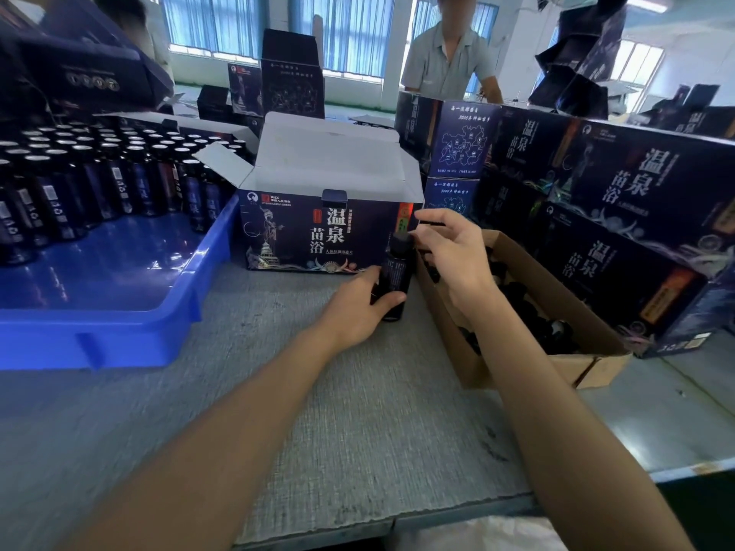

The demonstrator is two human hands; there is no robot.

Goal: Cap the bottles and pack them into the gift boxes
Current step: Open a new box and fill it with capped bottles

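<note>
A dark bottle stands upright on the grey table in front of the open dark-blue gift box. My left hand grips the bottle's lower body. My right hand pinches the black cap on the bottle's neck. The gift box's white flaps stand open; its inside is hidden from this angle. A brown cardboard box to the right holds several black caps. The blue plastic tray at left carries several uncapped dark bottles in rows.
Closed gift boxes are stacked behind and right of the cap box. More boxes stand at the back. A person in a light shirt stands across the table. Grey table mat spreads beneath my forearms.
</note>
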